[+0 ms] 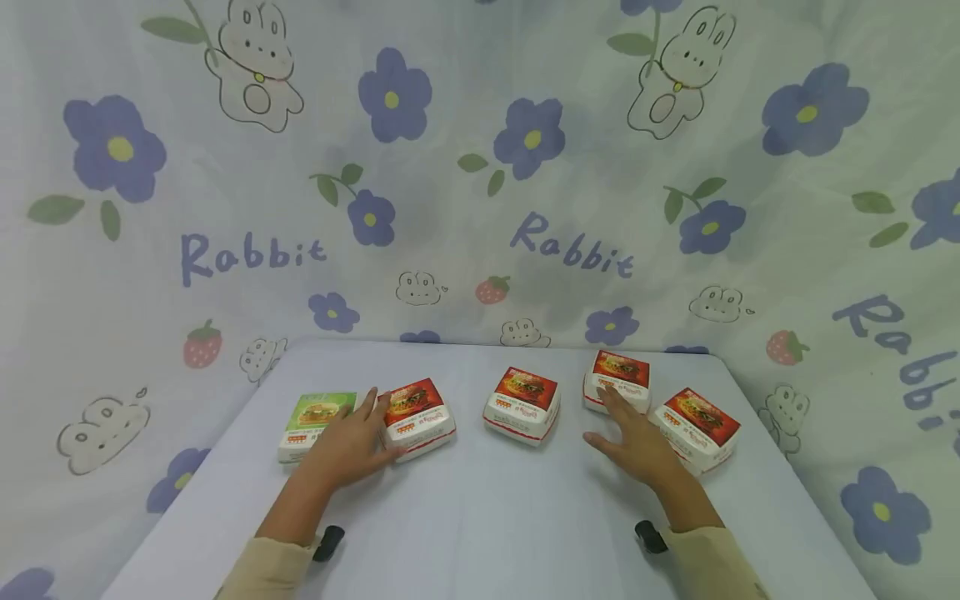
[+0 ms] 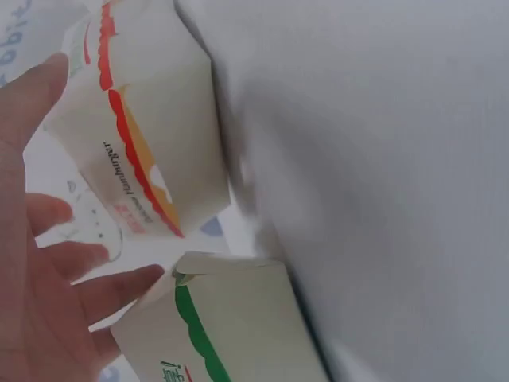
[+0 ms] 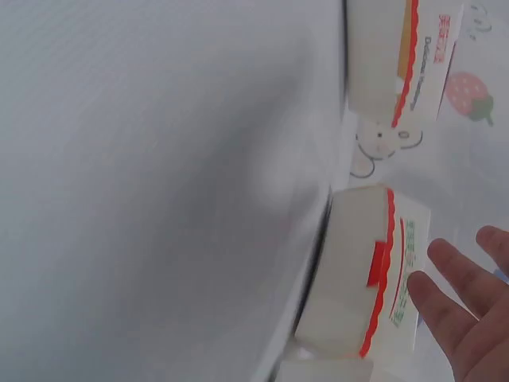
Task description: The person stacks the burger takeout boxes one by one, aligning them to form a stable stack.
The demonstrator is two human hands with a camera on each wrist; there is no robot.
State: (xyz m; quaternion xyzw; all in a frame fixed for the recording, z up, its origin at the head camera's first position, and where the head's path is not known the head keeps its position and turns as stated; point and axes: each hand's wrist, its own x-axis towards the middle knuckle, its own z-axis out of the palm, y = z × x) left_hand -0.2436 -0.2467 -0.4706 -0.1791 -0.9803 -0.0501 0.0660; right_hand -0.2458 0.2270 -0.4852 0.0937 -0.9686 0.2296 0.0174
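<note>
My left hand (image 1: 351,443) is spread over the gap between a green-topped burger box (image 1: 306,417) and a red-topped burger box (image 1: 423,429). In the left wrist view its thumb lies at the side of the red-trimmed box (image 2: 151,151), and a fingertip overlaps the corner of the green-trimmed box (image 2: 238,310). My right hand (image 1: 639,442) has its fingers apart, in front of a red-topped box (image 1: 626,371) at the back right. Another red-topped box (image 1: 697,421) stands just right of that hand. Fingertips overlap the edge of a white box (image 3: 350,270) in the right wrist view.
One more red-topped burger box (image 1: 523,402) stands mid-table between the hands. All boxes rest on a white-covered table (image 1: 480,517). Behind and beside it hangs a cloth (image 1: 450,183) printed with rabbits and purple flowers. A dark wrist device (image 1: 328,543) shows at the left cuff.
</note>
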